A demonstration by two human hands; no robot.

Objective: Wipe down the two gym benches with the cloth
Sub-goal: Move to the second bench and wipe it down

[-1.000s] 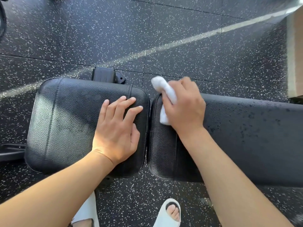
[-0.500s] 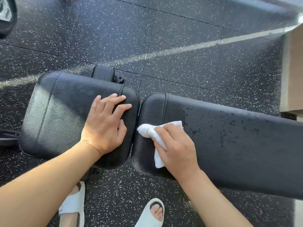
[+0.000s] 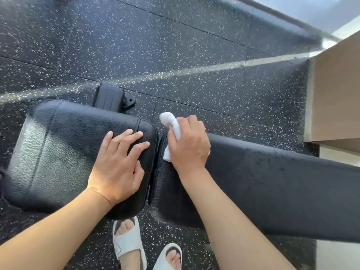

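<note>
The black rubber floor flecked with white point(image 3: 194, 55) fills the view, crossed by a pale painted stripe point(image 3: 204, 72) running beyond the bench. On it stands the gym bench, split into two black grained leather pads. The long black back pad point(image 3: 272, 188) is the landmark here: it stretches away to the right edge of the view, its surface dotted with dark wet spots. Just left of it, across a narrow gap, lies the shorter black seat pad point(image 3: 58, 152), glossy where light strikes it. A tan boxy block point(image 3: 337, 94) stands beyond the back pad's far right end. A black plastic frame foot point(image 3: 111, 98) shows on the floor beyond the seat pad.

The left hand point(image 3: 118, 168) rests flat on the seat pad, fingers spread and straight, close to the gap, gripping nothing. The right hand point(image 3: 189, 145) sits at the back pad's left end, on its far edge, fingers curled round the crumpled white cloth point(image 3: 171, 123). The cloth bulges out past the knuckles over the floor and shows again below the thumb, lying against the pad. Two feet in pale grey open-toed slides point(image 3: 132, 242) stand on the floor on the near side of the back pad's left end.
</note>
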